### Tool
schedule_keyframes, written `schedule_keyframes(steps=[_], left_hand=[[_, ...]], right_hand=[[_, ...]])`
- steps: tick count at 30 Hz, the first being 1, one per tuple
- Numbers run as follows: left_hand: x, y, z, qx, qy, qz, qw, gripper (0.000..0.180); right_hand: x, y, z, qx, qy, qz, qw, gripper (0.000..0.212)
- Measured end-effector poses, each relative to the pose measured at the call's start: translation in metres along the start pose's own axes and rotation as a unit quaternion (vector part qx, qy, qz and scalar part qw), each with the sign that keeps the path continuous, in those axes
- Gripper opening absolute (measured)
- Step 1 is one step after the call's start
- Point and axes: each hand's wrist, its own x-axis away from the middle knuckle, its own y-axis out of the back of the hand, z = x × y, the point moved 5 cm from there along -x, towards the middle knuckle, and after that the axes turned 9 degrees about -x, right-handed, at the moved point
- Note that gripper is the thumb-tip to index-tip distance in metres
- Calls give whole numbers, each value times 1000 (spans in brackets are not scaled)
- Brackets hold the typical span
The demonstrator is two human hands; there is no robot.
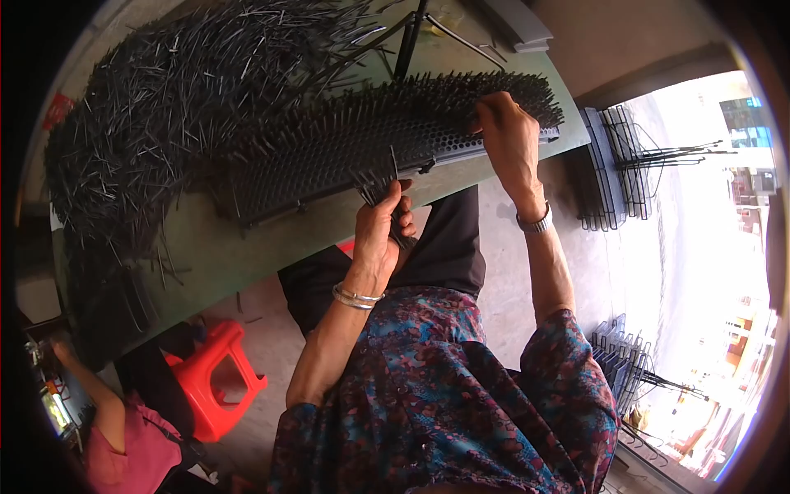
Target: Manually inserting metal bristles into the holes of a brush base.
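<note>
My left hand [381,224] is closed around a bundle of thin black sticks [377,186], their ends fanning out above the fingers. Just beyond it, a long black tray [304,171] full of round holes lies along the table's near edge. Many short black sticks [428,93] stand upright in the tray's far rows, while its near rows show bare holes. At the tray's right end my right hand [508,136] bends down with its fingertips pinched together against the holes beside the standing sticks. Whatever those fingertips hold is hidden.
A large heap of loose black sticks [189,90] covers the left of the green table [247,276]. A black stand [407,45] rises behind the tray. Wire racks [617,169] are at the right. A red stool [218,383] and a person in pink [136,449] are lower left.
</note>
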Motion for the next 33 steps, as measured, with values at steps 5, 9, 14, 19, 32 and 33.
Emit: schedule_keyframes(steps=[5,9,14,19,32,33], left_hand=[[0,3,1,-21,9,11,1000,31],[2,1,1,-22,5,10,1000,33],[2,1,0,-29,3,5,1000,35],[6,-4,-1,-27,-11,3,1000,34],[12,-11,-5,-57,-26,1,998,32],[14,-12,-6,-56,-27,1,998,32]], right_hand=[[-2,-2,-4,-11,-34,10,999,8],[0,-10,-13,5,-47,32,998,12],[4,-26,-9,111,40,51,992,10],[5,-27,-7,88,43,59,993,12],[6,-29,-8,95,53,-16,994,12],[7,-31,-7,88,65,-19,994,12]])
